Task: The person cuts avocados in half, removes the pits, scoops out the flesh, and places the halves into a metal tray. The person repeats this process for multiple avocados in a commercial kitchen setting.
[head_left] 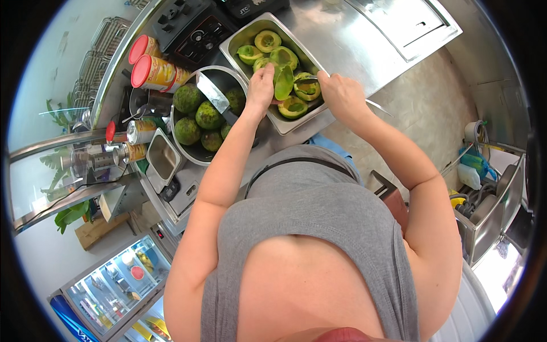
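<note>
My left hand (260, 89) grips a thin green avocado piece (283, 83), hollow or mostly so, above a rectangular steel pan (285, 127). In my right hand (344, 97) is a metal spoon (308, 78); its bowl end lies over a cut avocado half (307, 90), and its handle sticks out behind the wrist. More avocado halves, one of them an open half (268, 40) with a seed hollow, lie in the pan. Left of it, a round steel bowl (193, 157) holds several whole avocados (209, 114). A knife (213, 94) rests across that bowl, its black handle partly behind my left forearm.
A blender base (198, 36) and red-lidded cans (152, 72) stand behind the bowl. Nearer me are a small steel container (163, 156) and a digital timer (171, 190). The steel counter (337, 47) extends right of the pan. A glass-door fridge (117, 286) is at lower left.
</note>
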The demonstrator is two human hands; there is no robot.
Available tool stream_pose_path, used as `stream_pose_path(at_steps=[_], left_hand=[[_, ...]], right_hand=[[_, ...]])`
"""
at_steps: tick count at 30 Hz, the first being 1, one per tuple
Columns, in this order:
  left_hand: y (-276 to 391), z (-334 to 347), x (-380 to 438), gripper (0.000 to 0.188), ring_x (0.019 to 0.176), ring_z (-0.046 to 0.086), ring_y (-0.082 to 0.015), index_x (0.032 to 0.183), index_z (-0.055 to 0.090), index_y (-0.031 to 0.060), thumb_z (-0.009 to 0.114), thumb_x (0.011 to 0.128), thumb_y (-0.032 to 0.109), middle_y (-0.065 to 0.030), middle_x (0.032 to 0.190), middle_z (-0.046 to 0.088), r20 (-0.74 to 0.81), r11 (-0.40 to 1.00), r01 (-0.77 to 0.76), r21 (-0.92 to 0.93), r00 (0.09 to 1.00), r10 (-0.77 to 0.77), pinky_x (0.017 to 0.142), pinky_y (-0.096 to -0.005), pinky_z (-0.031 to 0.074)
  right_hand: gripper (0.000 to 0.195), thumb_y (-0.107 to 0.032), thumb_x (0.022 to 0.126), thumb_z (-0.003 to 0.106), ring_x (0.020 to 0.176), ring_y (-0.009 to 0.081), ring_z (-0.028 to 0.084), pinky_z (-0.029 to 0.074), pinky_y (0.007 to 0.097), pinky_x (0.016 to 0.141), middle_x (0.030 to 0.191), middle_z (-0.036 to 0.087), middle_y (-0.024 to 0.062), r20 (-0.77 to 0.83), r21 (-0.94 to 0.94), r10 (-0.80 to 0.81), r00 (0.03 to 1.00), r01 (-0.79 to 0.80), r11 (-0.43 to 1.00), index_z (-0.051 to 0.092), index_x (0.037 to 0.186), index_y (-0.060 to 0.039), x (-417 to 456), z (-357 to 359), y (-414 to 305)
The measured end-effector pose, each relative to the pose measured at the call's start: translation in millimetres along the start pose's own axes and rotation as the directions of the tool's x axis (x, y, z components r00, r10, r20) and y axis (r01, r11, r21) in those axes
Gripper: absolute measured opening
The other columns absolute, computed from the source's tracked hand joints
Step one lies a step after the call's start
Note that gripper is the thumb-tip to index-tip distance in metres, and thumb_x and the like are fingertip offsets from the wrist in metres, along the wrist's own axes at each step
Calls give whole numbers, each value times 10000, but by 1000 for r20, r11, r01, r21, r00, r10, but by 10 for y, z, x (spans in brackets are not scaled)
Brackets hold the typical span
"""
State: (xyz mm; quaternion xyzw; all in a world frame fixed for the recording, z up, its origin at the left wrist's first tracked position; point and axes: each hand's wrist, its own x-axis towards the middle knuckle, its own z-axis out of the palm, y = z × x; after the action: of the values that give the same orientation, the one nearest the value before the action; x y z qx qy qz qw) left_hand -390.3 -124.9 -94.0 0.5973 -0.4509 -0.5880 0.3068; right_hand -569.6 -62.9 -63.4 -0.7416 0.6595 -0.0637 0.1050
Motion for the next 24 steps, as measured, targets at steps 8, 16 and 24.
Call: stream_pose_path(at_steps=[8,16,24], left_hand=[[223,-235,-170,415,626,603,-114,1006,514,14,407,935,408,-60,802,584,-132,951,-267,-156,960,248,450,-246,522],[242,-426,-302,374,635,598,-104,1016,515,28,379,951,370,-53,819,593,-160,900,-320,-295,946,284,457,-235,518],[232,-483,-306,376,613,599,-105,1017,503,22,372,954,368,-58,800,590,-138,890,-328,-317,944,299,449,-229,515]], right_hand=[[68,-32,781,524,719,259,651,519,324,576,786,624,146,5,-91,21,1000,-21,996,510,847,-40,86,278,-167],[136,-62,742,603,740,240,657,531,300,595,805,626,134,99,-171,68,993,-51,984,534,859,-54,120,263,-168],[125,-47,754,585,736,248,657,532,306,597,791,631,139,87,-168,56,995,-41,985,521,860,-35,123,287,-248]])
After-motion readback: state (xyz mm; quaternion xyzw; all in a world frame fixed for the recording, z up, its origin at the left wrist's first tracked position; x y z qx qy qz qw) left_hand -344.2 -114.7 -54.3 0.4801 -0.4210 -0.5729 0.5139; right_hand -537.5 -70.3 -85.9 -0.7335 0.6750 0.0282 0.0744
